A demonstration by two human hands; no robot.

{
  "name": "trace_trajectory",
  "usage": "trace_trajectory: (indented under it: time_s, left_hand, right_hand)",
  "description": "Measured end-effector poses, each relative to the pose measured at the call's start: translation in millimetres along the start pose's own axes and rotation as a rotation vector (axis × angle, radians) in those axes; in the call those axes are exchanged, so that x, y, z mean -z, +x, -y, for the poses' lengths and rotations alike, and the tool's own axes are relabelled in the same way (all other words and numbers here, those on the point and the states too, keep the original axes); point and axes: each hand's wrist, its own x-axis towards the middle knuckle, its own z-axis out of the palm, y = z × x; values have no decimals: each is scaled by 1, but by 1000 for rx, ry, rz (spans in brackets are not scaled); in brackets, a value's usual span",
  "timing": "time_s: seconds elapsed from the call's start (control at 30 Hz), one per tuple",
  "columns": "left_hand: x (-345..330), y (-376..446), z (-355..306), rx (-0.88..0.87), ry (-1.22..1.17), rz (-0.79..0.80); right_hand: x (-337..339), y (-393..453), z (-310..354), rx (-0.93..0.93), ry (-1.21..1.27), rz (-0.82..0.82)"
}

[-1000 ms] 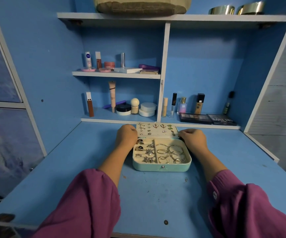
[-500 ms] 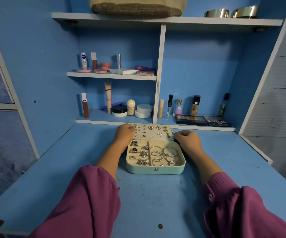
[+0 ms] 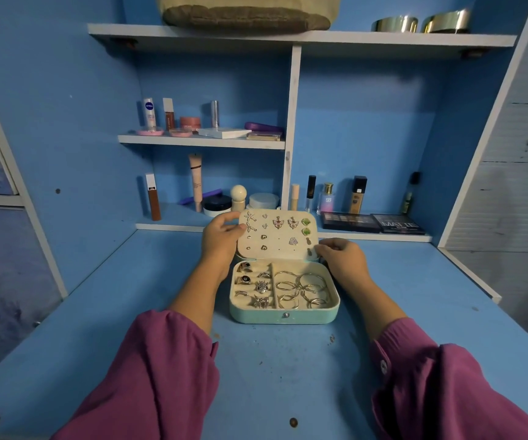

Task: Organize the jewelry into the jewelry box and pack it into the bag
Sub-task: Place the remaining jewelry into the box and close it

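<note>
Cream lid [image 3: 277, 235] now raised by hands [image 3: 221, 241].

A mint box [image 3: 283, 315] sat open on the blue desk [image 3: 272, 376], its lid [image 3: 277, 236] raised. The left hand [image 3: 221, 241] gripped the lid's left edge; the right hand [image 3: 340, 258] pinched its right corner. Rings [image 3: 261, 287] and bangles [image 3: 302, 289] filled the tray.

Open mint jewelry box [image 3: 283, 314], lid [image 3: 275, 238] half-raised, jewelry-filled.
</note>
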Motion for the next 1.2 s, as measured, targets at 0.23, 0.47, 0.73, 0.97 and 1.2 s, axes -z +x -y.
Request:
trace_trajectory:
  time_s: [0.23, 0.47, 0.73, 0.97, 1.2]
  left_hand:
    - [-2, -3, -7, 11, -137, 39]
    - [-4, -4, -7, 5, -107, 58]
    - [14, -5, -9, -18, -26, 128]
    - [43, -10, -12, 212, -38, 228]
    - [42, -16, -11, 280, 65, 195]
  right_hand:
    - [1, -2, 1, 13, 108, 10]
    - [2, -3, 3, 2, 159, 16]
    - [13, -8, 6, -24, 235, 86]
    - [29, -13, 6, -41, 354, 200]
    - [38, -14, 0, -4, 400, 297]
